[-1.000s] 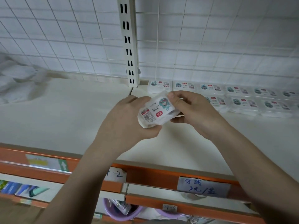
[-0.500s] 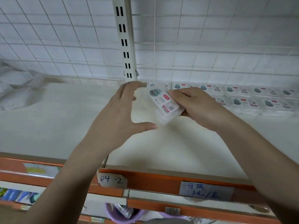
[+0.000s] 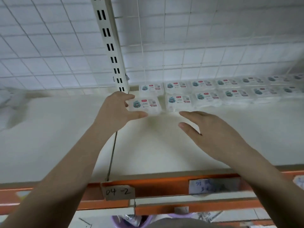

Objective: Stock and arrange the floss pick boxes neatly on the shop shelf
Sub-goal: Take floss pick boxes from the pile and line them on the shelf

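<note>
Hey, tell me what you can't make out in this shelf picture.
- Head view: blue writing on the price tag, blurred.
- Small print on the floss pick boxes, too small.
- Row's right end, cut by the edge.
- Purple tub contents, hidden by the shelf rail.

One head-worn wide-angle view looks forward and down, close over the shelf (image 3: 49, 137), facing its wire-grid back panel (image 3: 213, 38).

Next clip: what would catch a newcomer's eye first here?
Two bare forearms reach over a pale shelf; the left hand holds a floss pick box at the left end of the front row, the right hand hovers open nearby. Behind, two rows of matching boxes run rightward along the wire grid back.
</note>
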Motion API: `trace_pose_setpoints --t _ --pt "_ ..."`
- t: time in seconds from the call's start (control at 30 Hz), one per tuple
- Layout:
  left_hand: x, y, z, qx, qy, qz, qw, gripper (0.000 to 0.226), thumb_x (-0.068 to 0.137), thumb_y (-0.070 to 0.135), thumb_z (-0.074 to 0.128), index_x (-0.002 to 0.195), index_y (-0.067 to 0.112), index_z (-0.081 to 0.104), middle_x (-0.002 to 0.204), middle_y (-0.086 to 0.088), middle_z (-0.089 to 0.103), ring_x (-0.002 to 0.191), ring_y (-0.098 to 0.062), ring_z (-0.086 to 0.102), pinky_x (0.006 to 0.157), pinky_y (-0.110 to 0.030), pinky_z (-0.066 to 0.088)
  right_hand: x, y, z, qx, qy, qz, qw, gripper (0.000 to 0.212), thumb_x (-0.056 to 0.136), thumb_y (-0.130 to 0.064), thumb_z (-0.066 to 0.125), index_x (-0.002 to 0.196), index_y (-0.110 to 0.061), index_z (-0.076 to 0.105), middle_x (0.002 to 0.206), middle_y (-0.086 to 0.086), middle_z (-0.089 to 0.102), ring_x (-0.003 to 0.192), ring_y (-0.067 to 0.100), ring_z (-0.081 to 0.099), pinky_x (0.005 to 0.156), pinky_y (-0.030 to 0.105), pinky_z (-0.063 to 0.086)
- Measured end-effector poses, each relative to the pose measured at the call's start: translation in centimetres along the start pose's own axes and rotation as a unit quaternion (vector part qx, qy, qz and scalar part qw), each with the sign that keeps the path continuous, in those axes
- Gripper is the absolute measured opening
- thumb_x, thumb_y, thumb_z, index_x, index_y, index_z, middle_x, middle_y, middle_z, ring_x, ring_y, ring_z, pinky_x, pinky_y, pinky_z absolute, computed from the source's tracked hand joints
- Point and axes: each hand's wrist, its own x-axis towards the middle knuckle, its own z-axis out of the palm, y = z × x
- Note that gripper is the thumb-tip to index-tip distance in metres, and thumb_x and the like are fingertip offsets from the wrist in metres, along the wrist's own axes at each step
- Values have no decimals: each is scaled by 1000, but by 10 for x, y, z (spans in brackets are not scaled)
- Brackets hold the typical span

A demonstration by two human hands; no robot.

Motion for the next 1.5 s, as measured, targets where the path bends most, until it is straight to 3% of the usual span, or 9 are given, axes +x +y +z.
trace_pose_setpoints --t 0.13,0.23,0.37,0.6,0.83,1.03,1.1,1.23,1.5 --pt "18 -1 13 -5 -30 -23 999 75 66 40 80 130 14 51 120 -2 52 101 -14 51 83 -24 40 -31 -1 16 -43 5 46 998 50 94 -53 30 138 -32 39 142 -11 43 128 10 39 100 24 31" --pt "23 -2 22 -10 -38 -12 999 60 70 36 78 122 14 56 121 -7 53 114 -22 51 96 -35 43 -51 -3 30 -48 34 58 997 60 90 -56 20 127 -26 55 133 -4 54 123 17 48 99 30 38" --pt "24 -1 32 18 -23 17 999 53 78 32 71 123 7 57 125 -10 55 113 -23 52 93 -28 39 -65 -4 51 -107 107 41 988 47 89 -41 32 106 -17 69 113 6 67 108 24 62 90 40 50" --pt "23 2 35 38 -21 27 999 48 81 28 67 124 11 54 127 -8 53 111 -24 52 86 -26 40 -64 -10 60 -86 183 64 977 39 83 -33 38 96 -22 74 106 -2 70 103 14 64 84 24 49" --pt "-18 -4 20 83 -72 8 994 59 88 36 55 140 16 36 143 -9 37 126 -26 42 100 -36 38 -67 -7 66 -105 214 38 970 41 88 -30 37 88 -17 75 99 -1 72 98 15 66 78 26 52" --pt "-84 -31 -19 93 -33 -13 995 46 90 38 52 132 22 47 138 -2 46 126 -19 42 103 -36 36 -62 -21 58 -109 165 45 979 33 93 -29 40 70 -10 54 68 5 55 74 31 56 61 34 42" --pt "-107 -48 -42 112 -15 -28 993 42 90 37 51 130 22 49 134 -2 49 126 -18 43 104 -36 35 -55 -40 57 -94 166 28 981 28 93 -27 43 75 -10 56 71 7 55 77 34 56 60 34 39" --pt "-142 -88 -94 128 43 -76 988 38 90 35 52 126 23 53 128 0 54 122 -17 45 100 -35 37 -33 -103 61 -77 142 -27 986 31 95 -31 42 115 -20 62 107 8 64 98 30 57 77 36 46" --pt "-177 -208 -197 94 129 -139 977 34 88 36 55 120 26 57 109 8 58 109 -14 53 88 -29 39 44 -258 111 -80 145 -115 979 34 96 -36 38 120 -25 58 110 6 63 101 28 56 78 34 45"
